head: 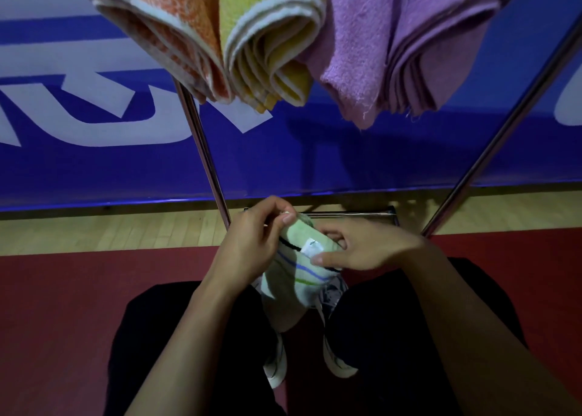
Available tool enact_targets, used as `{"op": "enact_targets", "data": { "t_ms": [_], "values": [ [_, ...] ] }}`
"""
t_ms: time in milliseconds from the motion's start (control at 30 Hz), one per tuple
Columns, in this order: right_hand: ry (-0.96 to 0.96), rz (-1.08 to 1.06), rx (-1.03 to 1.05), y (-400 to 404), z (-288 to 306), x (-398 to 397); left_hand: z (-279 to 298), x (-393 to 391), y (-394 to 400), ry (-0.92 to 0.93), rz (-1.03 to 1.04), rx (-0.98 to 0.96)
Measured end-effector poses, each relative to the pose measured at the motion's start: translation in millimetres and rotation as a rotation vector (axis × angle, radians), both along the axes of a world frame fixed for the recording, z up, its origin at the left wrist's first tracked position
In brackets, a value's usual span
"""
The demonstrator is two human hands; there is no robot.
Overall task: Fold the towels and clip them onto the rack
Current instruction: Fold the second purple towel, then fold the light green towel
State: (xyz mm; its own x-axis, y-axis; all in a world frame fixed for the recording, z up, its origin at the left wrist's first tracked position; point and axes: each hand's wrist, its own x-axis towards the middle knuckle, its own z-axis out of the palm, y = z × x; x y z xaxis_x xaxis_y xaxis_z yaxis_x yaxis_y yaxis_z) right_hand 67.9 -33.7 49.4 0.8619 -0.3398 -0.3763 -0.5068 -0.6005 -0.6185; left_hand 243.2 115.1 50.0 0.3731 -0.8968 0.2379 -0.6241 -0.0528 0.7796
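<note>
Fingers (285, 218) of the left hand (252, 242) are curled and pinch the upper edge of a small striped towel (296, 277), thumb tip pressed on the cloth. To their right, the right hand (362, 245) grips the same towel from the other side, its thumb lying flat across the cloth just under a white label (310, 247) and its other fingers bent behind the fold. This towel is pale green and white with thin blue, green and black stripes; it is bunched between both hands, low in the middle, and its lower part hangs down between the person's knees in dark trousers (201, 337), above a pair of white shoes (277, 365).

Higher up, from left to right, three folded towels hang side by side on the rack (201, 138): an orange towel (163, 34), a yellow towel (271, 44) touching it, and a purple towel (400, 44) touching the yellow one. Two metal legs of the rack slant down from under them toward the floor (63, 305), which is red near the person and light wood further off. A blue banner (346, 163) with large white lettering stands behind the rack.
</note>
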Motion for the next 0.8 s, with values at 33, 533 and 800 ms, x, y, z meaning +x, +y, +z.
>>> {"op": "enact_targets", "data": {
  "t_ms": [33,533,800],
  "values": [
    [0.105,0.054,-0.054,2,2,-1,2,0,2,0.001,-0.002,-0.013],
    [0.144,-0.239,0.312,13,4,9,2,6,9,-0.027,-0.034,0.0],
    [0.25,-0.277,-0.414,18,3,22,4,-5,5,-0.101,-0.146,-0.002]
  ]
}}
